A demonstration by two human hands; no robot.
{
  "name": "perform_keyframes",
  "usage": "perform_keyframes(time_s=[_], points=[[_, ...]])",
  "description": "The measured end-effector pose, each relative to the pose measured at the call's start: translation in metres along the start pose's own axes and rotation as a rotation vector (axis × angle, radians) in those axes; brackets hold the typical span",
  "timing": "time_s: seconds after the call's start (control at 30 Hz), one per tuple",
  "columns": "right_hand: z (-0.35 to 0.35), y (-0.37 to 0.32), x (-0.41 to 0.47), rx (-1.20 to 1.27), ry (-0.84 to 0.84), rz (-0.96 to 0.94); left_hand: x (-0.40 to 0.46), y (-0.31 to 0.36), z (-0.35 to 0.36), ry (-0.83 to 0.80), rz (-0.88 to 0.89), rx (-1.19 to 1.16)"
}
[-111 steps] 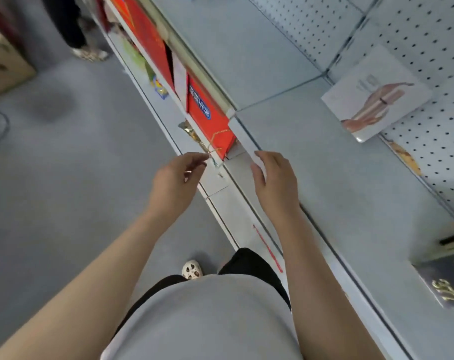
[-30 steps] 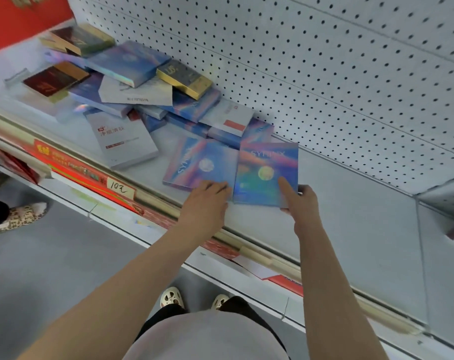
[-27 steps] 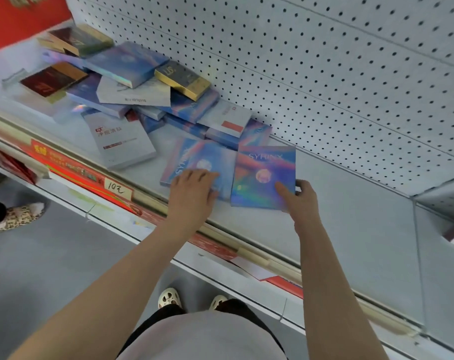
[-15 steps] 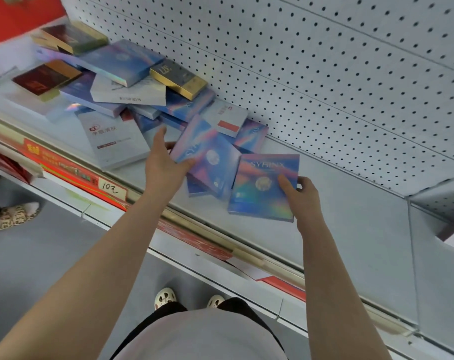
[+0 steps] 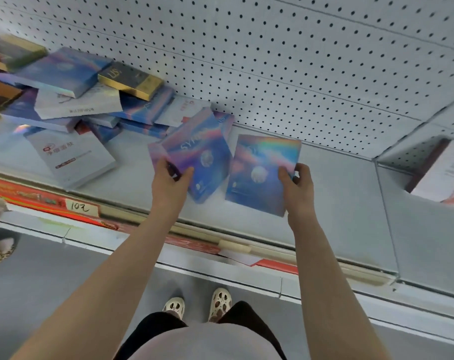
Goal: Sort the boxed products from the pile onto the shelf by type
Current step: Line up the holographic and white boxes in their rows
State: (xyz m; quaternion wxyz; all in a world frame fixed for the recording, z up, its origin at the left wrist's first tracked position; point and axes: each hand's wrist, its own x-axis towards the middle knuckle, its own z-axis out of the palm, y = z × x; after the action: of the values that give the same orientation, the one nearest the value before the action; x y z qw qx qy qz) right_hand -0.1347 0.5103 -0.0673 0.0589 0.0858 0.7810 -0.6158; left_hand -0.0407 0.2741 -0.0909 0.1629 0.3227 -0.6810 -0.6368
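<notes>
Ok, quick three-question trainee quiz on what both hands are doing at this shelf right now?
1. True or false: the left hand grips a holographic blue box.
2. The right hand holds: A) the gold-edged box B) a second holographic box C) nothing.
3. What is handwritten on the price tag?

Key: 1 true; 2 B; 3 "10" plus one character.

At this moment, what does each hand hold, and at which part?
The left hand grips one iridescent blue box at its near left corner. The right hand holds a second iridescent blue box at its near right edge.
</notes>
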Motion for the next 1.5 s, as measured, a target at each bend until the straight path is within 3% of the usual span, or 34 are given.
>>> perform_keyframes(time_s=[0.37, 0.6, 0.8, 1.1, 1.3, 1.5], points=[[-0.11, 0.03, -0.109, 0.119, 0.617, 0.03, -0.043, 0.022, 0.056, -0.394, 0.266, 0.023], [-0.199, 0.064, -0.165, 0.26, 0.882, 0.098, -0.119, 0.029, 0.141, -0.609, 0.237, -0.02], [-0.309, 0.092, -0.181, 0.279, 0.984, 0.1, -0.195, 0.027, 0.244, -0.682, 0.247, -0.046], [-0.505, 0.11, -0.168, 0.166, 1.004, 0.025, -0.321, 0.032, 0.401, -0.725, 0.204, -0.128], [-0.578, 0.113, -0.11, 0.083, 0.956, 0.014, -0.334, 0.039, 0.474, -0.68, 0.244, -0.134], [-0.632, 0.11, -0.055, -0.07, 1.051, 0.028, -0.331, 0.053, 0.558, -0.643, 0.295, -0.1]])
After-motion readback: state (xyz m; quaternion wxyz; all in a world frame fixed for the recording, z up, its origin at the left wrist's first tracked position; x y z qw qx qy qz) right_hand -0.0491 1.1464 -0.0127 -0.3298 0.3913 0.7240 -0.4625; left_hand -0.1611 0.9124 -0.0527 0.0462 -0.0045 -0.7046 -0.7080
